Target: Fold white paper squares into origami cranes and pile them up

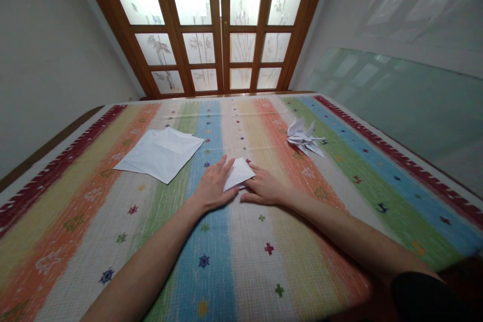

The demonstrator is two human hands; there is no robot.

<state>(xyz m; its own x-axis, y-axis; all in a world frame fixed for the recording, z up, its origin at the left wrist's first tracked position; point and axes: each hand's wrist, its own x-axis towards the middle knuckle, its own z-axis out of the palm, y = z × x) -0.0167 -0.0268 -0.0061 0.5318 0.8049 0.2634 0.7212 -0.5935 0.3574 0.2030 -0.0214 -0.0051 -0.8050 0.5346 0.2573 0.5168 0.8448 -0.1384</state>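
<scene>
A: Where's the piece being worked on?
B: The small, folded white paper lies on the striped, multicoloured cloth, between both hands.

A: How is it held?
B: The left hand rests over its left side, thumb and fingers spread apart, probably to keep it from sliding. The right hand meets its right edge, thumb apart from the index finger. Its other fingertips are partly hidden, so I can't tell whether they pinch the paper; perhaps they steady that edge.

A: And the rest?
B: Left of the folded paper and a bit farther off are overlapping, flat white paper sheets, seemingly put there to stay within reach without crowding the hands. Right of it, farther off, sits a cluster of pointed, white folded-paper shapes, perhaps set aside so nothing crushes them.
</scene>
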